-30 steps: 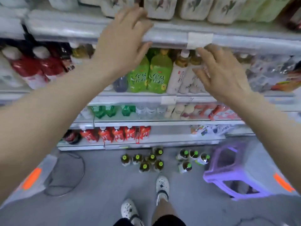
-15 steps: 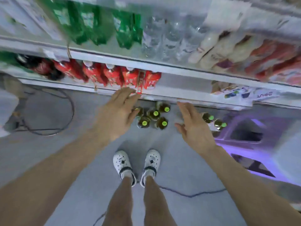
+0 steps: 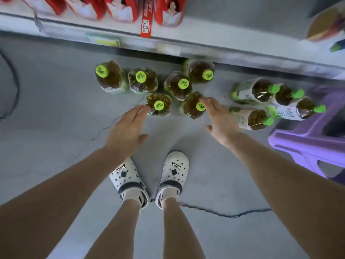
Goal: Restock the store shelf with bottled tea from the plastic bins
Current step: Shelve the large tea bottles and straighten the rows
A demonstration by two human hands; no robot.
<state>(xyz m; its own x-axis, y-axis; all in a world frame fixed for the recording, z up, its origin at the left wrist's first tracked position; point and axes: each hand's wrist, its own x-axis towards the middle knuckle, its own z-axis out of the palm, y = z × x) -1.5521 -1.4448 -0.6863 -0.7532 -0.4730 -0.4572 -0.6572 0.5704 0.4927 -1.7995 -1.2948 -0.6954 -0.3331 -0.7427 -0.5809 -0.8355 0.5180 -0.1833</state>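
Left hand: our left hand (image 3: 127, 128) reaches down with fingers straight, holding nothing, fingertips just beside the near-left bottle (image 3: 158, 104).
Right hand: our right hand (image 3: 219, 118) is likewise spread and empty, fingers over the near-right bottle (image 3: 193, 106) (we cannot tell if they touch).
Tea bottles: six stand at upper centre on the grey floor (image 3: 56, 109); four more (image 3: 276, 101) stand to their right.
Shelf: its bottom edge (image 3: 186, 42) crosses the top, red bottles (image 3: 119, 8) on it.
Stool: the purple stool (image 3: 308, 139) sits at right.
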